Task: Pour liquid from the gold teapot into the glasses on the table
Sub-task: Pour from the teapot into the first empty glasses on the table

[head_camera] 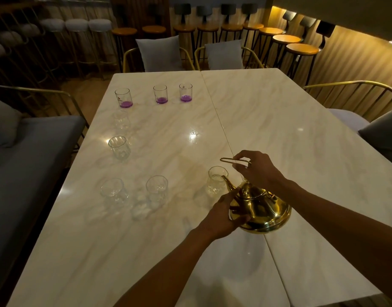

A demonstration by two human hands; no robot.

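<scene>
Polished gold teapot [262, 209] tilted, curved spout over faceted glass [217, 180]

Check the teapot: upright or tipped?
Tipped. The teapot leans spout-first toward a glass, right hand gripping its handle, left hand steadying its body.

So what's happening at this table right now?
A person tips a gold teapot toward a clear glass, spout at its rim. The right hand grips the raised handle; the left hand steadies the pot's body. Three far glasses hold some purple liquid; the nearer clear ones look empty on the marble table.
</scene>
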